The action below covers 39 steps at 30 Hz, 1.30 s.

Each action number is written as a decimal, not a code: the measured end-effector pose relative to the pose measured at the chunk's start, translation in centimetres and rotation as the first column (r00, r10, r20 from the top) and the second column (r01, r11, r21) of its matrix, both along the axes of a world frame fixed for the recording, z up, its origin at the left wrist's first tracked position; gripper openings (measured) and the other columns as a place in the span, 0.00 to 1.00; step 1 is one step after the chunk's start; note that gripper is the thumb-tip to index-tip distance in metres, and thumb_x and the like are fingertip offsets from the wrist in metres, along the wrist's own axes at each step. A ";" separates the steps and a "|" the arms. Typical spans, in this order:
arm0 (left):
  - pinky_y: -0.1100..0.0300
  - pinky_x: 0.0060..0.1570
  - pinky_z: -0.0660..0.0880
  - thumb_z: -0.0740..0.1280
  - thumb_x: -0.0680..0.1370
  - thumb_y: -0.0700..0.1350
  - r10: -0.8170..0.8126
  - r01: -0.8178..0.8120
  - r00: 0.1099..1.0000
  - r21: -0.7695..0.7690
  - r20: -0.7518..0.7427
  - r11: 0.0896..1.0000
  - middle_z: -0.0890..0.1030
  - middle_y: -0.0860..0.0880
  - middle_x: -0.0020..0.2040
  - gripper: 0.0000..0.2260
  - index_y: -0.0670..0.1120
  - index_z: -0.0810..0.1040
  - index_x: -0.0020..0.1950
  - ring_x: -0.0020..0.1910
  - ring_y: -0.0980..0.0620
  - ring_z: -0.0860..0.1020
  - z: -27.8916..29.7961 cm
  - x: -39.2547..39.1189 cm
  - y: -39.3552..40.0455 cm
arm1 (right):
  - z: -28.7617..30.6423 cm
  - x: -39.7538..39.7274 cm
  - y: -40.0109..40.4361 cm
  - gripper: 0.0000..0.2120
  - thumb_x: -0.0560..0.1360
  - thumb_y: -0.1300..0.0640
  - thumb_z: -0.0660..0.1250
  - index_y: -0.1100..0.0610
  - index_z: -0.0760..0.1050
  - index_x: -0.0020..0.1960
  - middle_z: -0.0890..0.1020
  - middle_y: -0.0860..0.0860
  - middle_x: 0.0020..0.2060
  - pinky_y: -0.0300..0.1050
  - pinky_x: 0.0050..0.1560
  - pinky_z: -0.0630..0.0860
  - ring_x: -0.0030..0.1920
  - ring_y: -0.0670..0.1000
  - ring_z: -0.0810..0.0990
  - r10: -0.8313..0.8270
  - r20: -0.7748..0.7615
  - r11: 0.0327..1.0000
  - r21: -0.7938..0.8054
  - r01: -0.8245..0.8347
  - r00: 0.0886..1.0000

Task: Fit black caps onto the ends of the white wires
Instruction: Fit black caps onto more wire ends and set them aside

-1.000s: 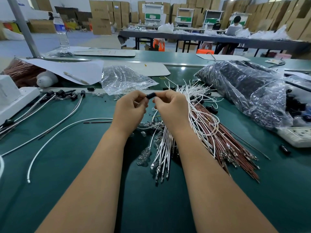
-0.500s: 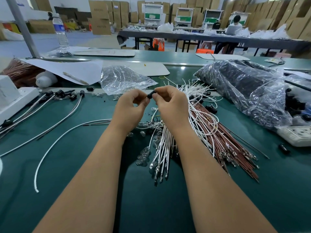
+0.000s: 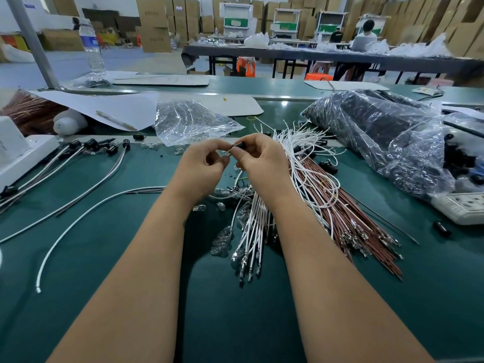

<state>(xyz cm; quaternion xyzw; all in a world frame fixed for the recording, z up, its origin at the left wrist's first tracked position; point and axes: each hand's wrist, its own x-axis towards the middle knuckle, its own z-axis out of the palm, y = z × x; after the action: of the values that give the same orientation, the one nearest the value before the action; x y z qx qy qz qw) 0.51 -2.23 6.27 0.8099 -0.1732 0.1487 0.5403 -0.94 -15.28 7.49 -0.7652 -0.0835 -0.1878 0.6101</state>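
Note:
My right hand pinches a small black cap between thumb and fingertips. My left hand pinches the end of a white wire just left of the cap; a short metal tip shows between the two hands. That wire loops away to the left across the green mat and ends near the front left. A bundle of white wires lies under my right wrist, beside brown wires. Finished white wires with black caps lie at the left.
A clear plastic bag lies behind my hands. A large bag of black parts fills the right. A white power strip sits at the right edge, a white box at the left. Small glass bulbs lie near the wire bundle.
My hands have drawn slightly apart, with the cap now in my right fingers and a metal tip visible between them. The loose wire's free end has shifted toward the front left.

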 end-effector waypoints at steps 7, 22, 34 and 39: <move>0.66 0.27 0.65 0.64 0.79 0.39 0.319 -0.314 0.946 -0.097 0.051 0.945 0.76 0.49 0.36 0.04 0.45 0.78 0.50 0.28 0.54 0.69 -0.8 1.0 1.1 | -0.7 0.7 -0.6 0.11 0.79 0.62 0.62 0.56 0.78 0.58 0.81 0.49 0.45 0.45 0.47 0.77 0.39 0.46 0.76 -0.149 0.088 0.920 -0.353 0.171 0.985; 0.58 0.36 0.70 0.64 0.76 0.42 0.362 -0.357 0.930 0.075 -0.067 0.931 0.79 0.51 0.35 0.05 0.48 0.79 0.44 0.34 0.51 0.74 -1.3 1.2 0.7 | -1.1 0.5 -0.5 0.11 0.76 0.61 0.65 0.49 0.80 0.54 0.83 0.48 0.51 0.48 0.58 0.67 0.55 0.52 0.73 -0.102 0.068 0.589 -0.800 0.115 0.993; 0.62 0.36 0.71 0.67 0.76 0.42 0.195 -0.194 0.974 0.022 -0.112 0.981 0.81 0.43 0.37 0.04 0.47 0.80 0.43 0.33 0.52 0.74 -1.1 0.5 -0.3 | -1.2 1.0 -0.5 0.05 0.79 0.58 0.64 0.58 0.78 0.49 0.80 0.52 0.44 0.43 0.45 0.71 0.47 0.51 0.76 -0.211 0.101 0.772 -0.593 0.229 0.972; 0.62 0.33 0.68 0.67 0.77 0.41 0.099 -0.110 0.984 -0.065 -0.150 0.992 0.78 0.42 0.35 0.08 0.51 0.78 0.39 0.33 0.52 0.70 -0.9 0.3 -0.3 | -0.3 0.7 -0.9 0.02 0.76 0.61 0.65 0.57 0.76 0.44 0.79 0.50 0.37 0.43 0.40 0.75 0.38 0.49 0.77 -0.173 -0.101 0.985 -0.035 0.170 0.980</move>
<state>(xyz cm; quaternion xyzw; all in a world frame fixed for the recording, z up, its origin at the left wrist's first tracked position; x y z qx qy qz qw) 0.78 -2.52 5.35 0.8064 -0.0847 0.1230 0.5723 -0.27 -16.14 7.15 -0.7862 0.0120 -0.1987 0.5850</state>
